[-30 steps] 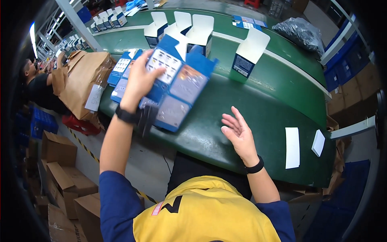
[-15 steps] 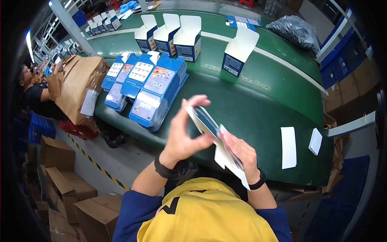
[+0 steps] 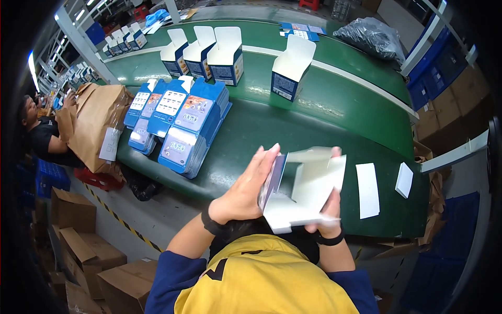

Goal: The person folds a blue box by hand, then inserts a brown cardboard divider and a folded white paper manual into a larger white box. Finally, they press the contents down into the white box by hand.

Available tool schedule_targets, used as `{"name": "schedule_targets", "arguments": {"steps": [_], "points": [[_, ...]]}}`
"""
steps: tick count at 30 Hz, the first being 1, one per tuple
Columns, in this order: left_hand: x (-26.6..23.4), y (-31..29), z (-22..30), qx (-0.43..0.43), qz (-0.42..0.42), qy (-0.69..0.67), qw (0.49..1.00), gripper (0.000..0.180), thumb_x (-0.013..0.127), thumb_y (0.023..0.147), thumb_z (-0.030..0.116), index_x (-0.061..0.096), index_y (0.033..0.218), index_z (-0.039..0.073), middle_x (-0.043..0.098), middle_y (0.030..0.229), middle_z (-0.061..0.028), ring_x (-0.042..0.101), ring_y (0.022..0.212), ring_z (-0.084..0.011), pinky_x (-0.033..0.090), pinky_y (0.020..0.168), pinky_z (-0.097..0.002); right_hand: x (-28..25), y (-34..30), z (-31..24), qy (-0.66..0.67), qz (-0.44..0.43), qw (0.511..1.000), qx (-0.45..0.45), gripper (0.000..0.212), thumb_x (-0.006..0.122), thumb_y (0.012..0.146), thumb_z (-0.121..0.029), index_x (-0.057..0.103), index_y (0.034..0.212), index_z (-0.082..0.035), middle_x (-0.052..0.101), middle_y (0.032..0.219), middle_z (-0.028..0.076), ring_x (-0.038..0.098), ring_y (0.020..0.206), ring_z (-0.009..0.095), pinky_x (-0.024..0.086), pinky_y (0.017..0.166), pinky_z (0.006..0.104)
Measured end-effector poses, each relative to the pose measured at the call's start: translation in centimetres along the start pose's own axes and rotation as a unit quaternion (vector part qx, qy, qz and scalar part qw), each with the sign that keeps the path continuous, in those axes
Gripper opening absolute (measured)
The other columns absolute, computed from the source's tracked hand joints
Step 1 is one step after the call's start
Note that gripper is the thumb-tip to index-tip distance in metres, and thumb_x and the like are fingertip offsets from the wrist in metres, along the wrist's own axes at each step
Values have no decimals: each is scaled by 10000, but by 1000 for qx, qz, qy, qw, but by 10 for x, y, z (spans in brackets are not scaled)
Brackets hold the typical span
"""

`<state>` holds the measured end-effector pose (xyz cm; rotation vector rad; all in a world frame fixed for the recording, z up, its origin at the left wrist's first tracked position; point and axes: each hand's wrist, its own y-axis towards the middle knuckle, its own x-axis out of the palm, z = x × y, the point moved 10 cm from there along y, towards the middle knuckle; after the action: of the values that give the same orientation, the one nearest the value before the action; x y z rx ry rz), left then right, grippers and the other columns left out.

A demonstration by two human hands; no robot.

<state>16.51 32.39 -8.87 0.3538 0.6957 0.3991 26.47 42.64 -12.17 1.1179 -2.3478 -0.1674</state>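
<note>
A small folding carton (image 3: 314, 183), white inside with a dark printed outer side, is squared open between my hands above the near edge of the green table. My left hand (image 3: 246, 188) presses its long fingers and palm along the printed left wall. On the opposite side my right hand (image 3: 330, 209) grips the right wall, with fingertips showing at its far corner and near edge. White flaps stick out toward me. To the left lie stacks of flat blue cartons (image 3: 191, 123). Right of my hands are a white card strip (image 3: 367, 191) and a small white stack (image 3: 403, 180).
Erected blue cartons with raised white lids (image 3: 226, 57) stand on the green conveyor (image 3: 350, 112), one apart (image 3: 290, 70). A grey plastic bag (image 3: 368, 36) lies far right. At left are a big brown paper-wrapped bundle (image 3: 94, 123), a person (image 3: 44, 131) and cardboard boxes (image 3: 125, 280).
The carton between my hands was nearly flat and is now spread into a box shape. My left hand has straightened its fingers against the wall, and both hands stand farther apart.
</note>
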Motion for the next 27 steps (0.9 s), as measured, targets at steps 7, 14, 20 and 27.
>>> {"name": "schedule_targets", "arguments": {"steps": [7,14,20,27], "points": [[-14,1,22,131,77,49,987,848,672,675,-51,278,1403,135,397,1253,-175,424,1218,-393,262,1048,-581,14,6,-8,31,-176,983,38,1202,937,390,-328,310,1372,-29,331,1421,162,261,1358,295,202,1104,402],[10,-5,23,120,42,-14,992,591,705,680,-11,544,1162,291,392,1272,-174,420,1198,-445,257,1031,-620,1,6,-12,-92,-37,995,30,657,682,790,-109,346,1344,-1,388,1375,161,337,1319,286,252,1085,392],[4,2,39,135,34,21,990,499,731,606,20,616,1037,245,380,1293,-185,385,1229,-464,268,1024,-625,6,7,-19,251,-99,963,8,776,716,796,-313,323,1391,-5,400,1382,161,243,1371,300,190,1106,410],[8,2,38,120,0,34,992,422,714,587,13,604,975,139,421,1230,-233,456,1151,-438,305,1016,-606,13,3,-40,-274,-105,943,-159,392,667,771,-15,554,1144,-60,606,1073,129,559,1028,281,392,992,426]]}}
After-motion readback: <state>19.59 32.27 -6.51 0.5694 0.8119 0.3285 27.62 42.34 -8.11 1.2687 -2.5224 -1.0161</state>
